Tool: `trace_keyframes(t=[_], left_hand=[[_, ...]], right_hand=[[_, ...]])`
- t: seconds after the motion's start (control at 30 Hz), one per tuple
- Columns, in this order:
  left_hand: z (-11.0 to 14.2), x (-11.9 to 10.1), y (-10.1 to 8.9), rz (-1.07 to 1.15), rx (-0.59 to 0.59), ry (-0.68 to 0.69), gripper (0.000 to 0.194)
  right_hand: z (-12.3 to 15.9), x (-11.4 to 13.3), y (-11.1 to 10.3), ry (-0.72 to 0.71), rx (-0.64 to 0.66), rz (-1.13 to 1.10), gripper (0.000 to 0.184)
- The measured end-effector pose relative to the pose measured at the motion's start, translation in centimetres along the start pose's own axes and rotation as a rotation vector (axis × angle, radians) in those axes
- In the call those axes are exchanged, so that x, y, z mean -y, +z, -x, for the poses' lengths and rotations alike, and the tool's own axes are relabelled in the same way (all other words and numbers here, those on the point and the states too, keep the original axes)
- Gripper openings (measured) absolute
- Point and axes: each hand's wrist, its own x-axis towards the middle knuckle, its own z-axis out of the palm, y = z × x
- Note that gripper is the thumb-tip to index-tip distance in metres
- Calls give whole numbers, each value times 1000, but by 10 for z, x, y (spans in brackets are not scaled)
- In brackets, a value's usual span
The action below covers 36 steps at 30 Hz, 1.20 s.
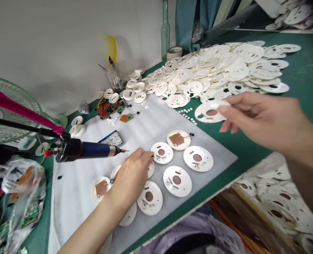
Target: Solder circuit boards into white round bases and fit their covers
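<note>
My right hand [262, 120] pinches a thin white plastic disc [202, 112] by its edge, raised over the right of the table. The disc has a round centre hole and smaller cut-outs. Lower down, my left hand [135, 169] is closed, its fingertips at the rim of a covered disc [162, 152]. A small dark spot shows at those fingertips; what they grip is hidden. Near it lie more covered discs [177, 181] and open white cups with brown boards, one [179, 140] with a black part on a wire. My left hand hides part of this group.
A blue electric screwdriver [98, 150] hangs at left, its bit pointing right. Behind it are a tray of screws [112, 138] and loose circuit boards [106, 107]. White discs [211, 67] are heaped at the back. A plastic bag of boards [21, 190] sits at left.
</note>
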Motion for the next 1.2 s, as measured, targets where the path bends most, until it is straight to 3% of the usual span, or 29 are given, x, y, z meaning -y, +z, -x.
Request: trace_keyframes(t=[0.1, 0.2, 0.3, 0.4, 0.57, 0.7, 0.87, 0.97, 1.1, 1.2], left_hand=[[9, 2, -1, 40, -34, 43, 13], [23, 7, -2, -89, -69, 203, 23], [32, 12, -2, -260, -31, 399, 33], [34, 13, -5, -291, 9, 473, 34], [32, 7, -10, -264, 129, 323, 40], [32, -5, -7, -523, 191, 389, 38], [41, -6, -1, -640, 57, 430, 48], [45, -9, 2, -647, 11, 399, 47], [38, -18, -2, -677, 181, 402, 36], [34, -10, -12, -452, 301, 303, 33]], right_hand=[[13, 10, 7, 12, 161, -30, 70], [20, 17, 11, 51, 280, -115, 73], [25, 26, 18, 27, 393, -167, 68], [27, 31, 24, 5, 422, -178, 64], [30, 30, 28, 14, 404, -222, 59], [34, 52, 43, 10, 488, -336, 54], [37, 81, 65, -148, 597, -288, 46], [38, 82, 69, -119, 660, -280, 46], [38, 82, 74, -33, 703, -312, 52], [37, 84, 79, -33, 685, -326, 55]])
